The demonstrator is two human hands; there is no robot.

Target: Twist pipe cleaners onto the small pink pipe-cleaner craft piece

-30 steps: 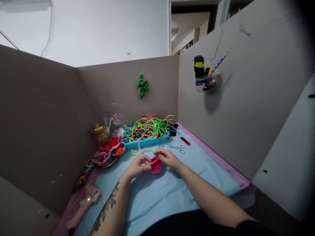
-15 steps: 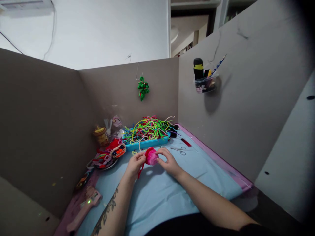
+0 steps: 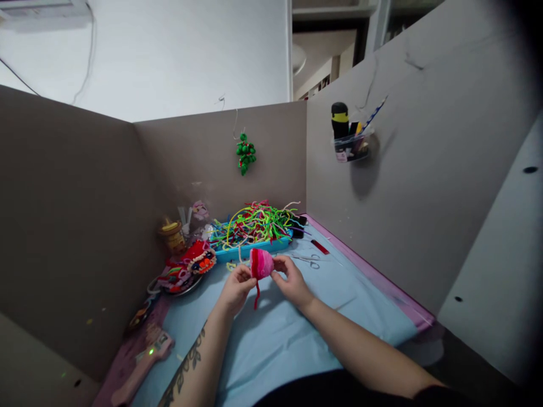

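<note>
Between my two hands, above the blue cloth, is a cone-shaped piece of coiled pink pipe cleaner (image 3: 263,264) with a red band at its wide left end. A loose red tail hangs from its lower edge. My left hand (image 3: 237,287) pinches the red rim at the left, fingers closed on it. On the other side, my right hand (image 3: 292,280) grips the narrow pink end between thumb and fingers. Just behind, a blue tray (image 3: 254,249) is heaped with pipe cleaners (image 3: 263,223) in many colours.
Scissors (image 3: 313,262) and a dark red strip (image 3: 320,247) lie right of the tray. At left are a plate of fuzzy crafts (image 3: 182,274), a gold jar (image 3: 172,237) and a pink glue gun (image 3: 144,364) with a green light. Grey panels (image 3: 271,147) stand around the table.
The pink and red piece has turned so its cone side and red band show more, and has risen slightly. Its red tail has swung right. Both hands still hold it.
</note>
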